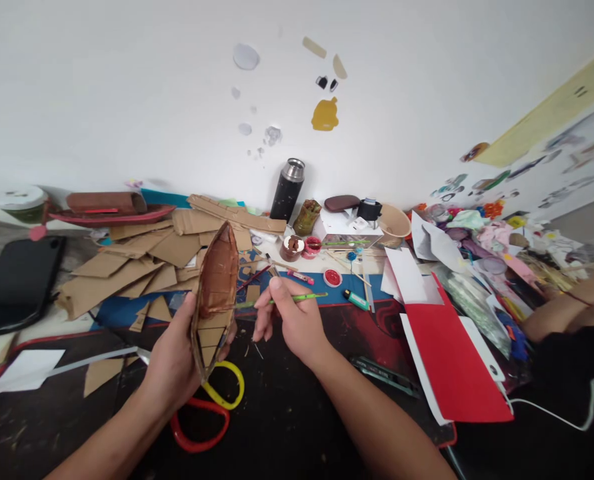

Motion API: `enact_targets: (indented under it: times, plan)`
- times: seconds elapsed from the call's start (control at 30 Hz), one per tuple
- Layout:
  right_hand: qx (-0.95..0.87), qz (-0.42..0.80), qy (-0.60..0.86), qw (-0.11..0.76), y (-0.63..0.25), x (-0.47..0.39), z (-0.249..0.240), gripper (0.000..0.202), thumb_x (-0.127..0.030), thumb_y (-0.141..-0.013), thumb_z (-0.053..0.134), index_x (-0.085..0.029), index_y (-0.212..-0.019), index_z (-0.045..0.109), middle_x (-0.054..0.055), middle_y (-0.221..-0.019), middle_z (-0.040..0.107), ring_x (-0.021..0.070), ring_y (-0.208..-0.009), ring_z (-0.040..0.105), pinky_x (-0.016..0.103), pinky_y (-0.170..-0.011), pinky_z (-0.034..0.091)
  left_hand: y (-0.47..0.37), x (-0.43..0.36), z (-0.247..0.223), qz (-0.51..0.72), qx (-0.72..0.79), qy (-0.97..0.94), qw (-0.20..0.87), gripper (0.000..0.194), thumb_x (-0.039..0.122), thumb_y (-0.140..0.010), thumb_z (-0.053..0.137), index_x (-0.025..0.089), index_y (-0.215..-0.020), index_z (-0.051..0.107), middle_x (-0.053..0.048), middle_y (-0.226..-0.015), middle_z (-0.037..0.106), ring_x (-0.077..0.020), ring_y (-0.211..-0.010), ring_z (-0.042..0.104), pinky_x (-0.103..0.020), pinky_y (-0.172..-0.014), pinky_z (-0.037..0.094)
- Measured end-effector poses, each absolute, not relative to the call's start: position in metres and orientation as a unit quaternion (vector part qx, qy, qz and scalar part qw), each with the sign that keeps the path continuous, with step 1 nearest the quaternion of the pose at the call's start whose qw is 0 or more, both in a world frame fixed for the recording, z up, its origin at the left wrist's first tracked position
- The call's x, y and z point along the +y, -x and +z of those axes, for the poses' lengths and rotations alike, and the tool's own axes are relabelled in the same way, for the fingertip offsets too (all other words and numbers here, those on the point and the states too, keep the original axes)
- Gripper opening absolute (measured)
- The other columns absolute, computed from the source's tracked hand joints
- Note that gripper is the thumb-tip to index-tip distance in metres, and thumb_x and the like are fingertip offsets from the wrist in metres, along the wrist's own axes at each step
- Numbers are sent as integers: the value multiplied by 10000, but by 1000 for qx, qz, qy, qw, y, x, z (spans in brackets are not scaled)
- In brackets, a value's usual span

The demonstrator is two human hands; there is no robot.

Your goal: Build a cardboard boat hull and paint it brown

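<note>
My left hand (177, 360) is closed around a small cardboard boat (217, 280), held upright with its hollow inside facing me. Glossy brown paint covers the upper part of the inside, while the lower end shows bare cardboard with dark lines. In my right hand (297, 323) a thin green paintbrush (304, 297) is pinched between thumb and fingers. Its tip points left and lies at the boat's right edge; I cannot tell whether it touches. Behind them stand an open jar of brown paint (293, 248) and a pot of red paint (311, 247).
Cardboard scraps (121, 267) pile up at the left, below a red model boat (111, 215). Scissors (204, 423) lie under my left hand. A black flask (287, 190) stands by the wall. At right are a red folder (457, 360), a cutter (384, 375) and another person's arm (571, 300).
</note>
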State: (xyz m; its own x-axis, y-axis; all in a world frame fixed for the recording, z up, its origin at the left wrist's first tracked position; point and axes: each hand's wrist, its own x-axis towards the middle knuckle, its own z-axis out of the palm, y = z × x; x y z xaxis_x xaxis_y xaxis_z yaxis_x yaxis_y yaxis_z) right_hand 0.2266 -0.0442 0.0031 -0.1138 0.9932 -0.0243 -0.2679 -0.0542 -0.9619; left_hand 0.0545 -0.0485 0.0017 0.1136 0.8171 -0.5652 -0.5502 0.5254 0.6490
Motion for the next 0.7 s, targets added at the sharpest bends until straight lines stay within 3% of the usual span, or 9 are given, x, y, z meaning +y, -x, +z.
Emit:
enact_targets:
  times: [0.13, 0.4, 0.7]
  plan:
    - [-437, 568, 424, 554, -223, -40, 5, 604, -806, -974, 649, -219, -829, 652, -35, -514, 637, 145, -404, 648, 204, -399, 454, -55, -50, -1, 443, 497, -108, 738, 372, 547, -892, 700, 209, -1042, 746, -38, -615, 657, -272, -588, 687, -307, -461, 519]
    - [-453, 602, 425, 502, -228, -50, 1, 617, -801, -994, 624, -217, -797, 656, -49, -472, 589, 148, -391, 643, 208, -395, 436, -53, -45, 6, 482, 481, -128, 721, 384, 479, -782, 845, 239, -1068, 758, -46, -634, 690, -300, -603, 698, -317, -439, 507]
    - [-464, 581, 423, 517, -221, -49, 5, 629, -809, -1006, 597, -218, -800, 661, -51, -492, 586, 141, -399, 642, 209, -404, 441, -58, -43, 20, 461, 531, -73, 707, 260, 402, -908, 646, 207, -1044, 752, -55, -624, 691, -290, -563, 702, -327, -456, 520]
